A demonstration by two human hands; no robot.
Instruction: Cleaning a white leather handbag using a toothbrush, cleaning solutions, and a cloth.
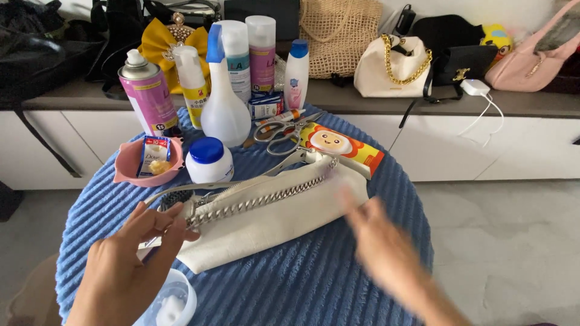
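A white handbag (272, 211) with a silver chain strap (260, 202) lies flat across the middle of a round table covered in blue ribbed cloth (338, 284); the left hand (130, 259) rests at the bag's near left end, fingers spread and slightly bent, fingertips touching the corner where the chain meets the bag, not clamped around anything; the right hand (383, 247) hovers over the cloth just beside the bag's right end, blurred, fingers apart and holding nothing, though whether it touches the bag I cannot tell; a clear plastic lid (175, 302) sits at the table's near edge under the left wrist; behind the bag stand a small white jar with a blue cap (208, 160), a pink bowl (130, 163) holding a small sachet, a white spray bottle with a blue trigger (225, 108), a pink-labelled aerosol can (146, 93), several tall white and pink bottles, a pair of scissors (284, 133) and a yellow-and-orange carton with a cartoon face (341, 148); on the grey shelf beyond sit a cream bag with a gold chain (393, 66), a woven net bag (338, 33), a black bag (462, 63) and a pink bag (531, 60).
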